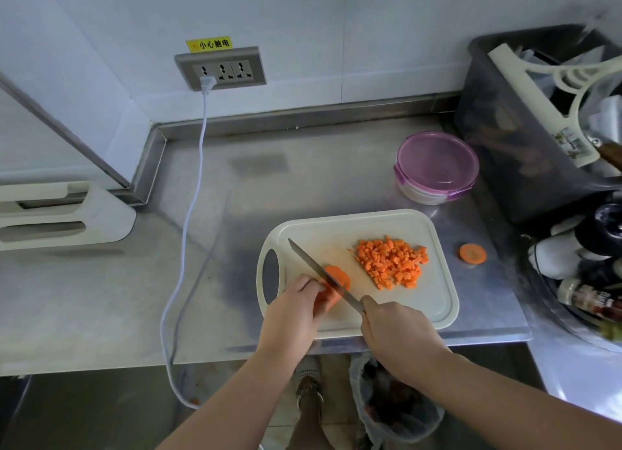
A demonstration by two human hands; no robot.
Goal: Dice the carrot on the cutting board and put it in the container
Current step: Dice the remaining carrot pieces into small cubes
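Kid: How do I cut well?

Helper: Your right hand [400, 335] grips the long steel knife [313, 263]. Your left hand [292, 311] holds the orange carrot chunk [338, 276] on the cream plastic cutting board [336, 234]. Tuck fingers [304, 283] back, cut slow. The round purple-lidded container [437, 163] sits behind, lid on.

A steel worktop [101, 298] runs along a white tiled wall. On the wall is a three-way socket [220, 68] under a yellow warning sticker [209, 44]. A white plug [207, 83] sits in its left outlet, and its cable [188, 221] trails over the front edge. A white plastic stand [60, 214] lies far left. A dark tub [505, 153] at the right holds a cream rack [535, 96], with bottles [585, 298] just in front. A bin bag [397, 406] stands on the floor below.
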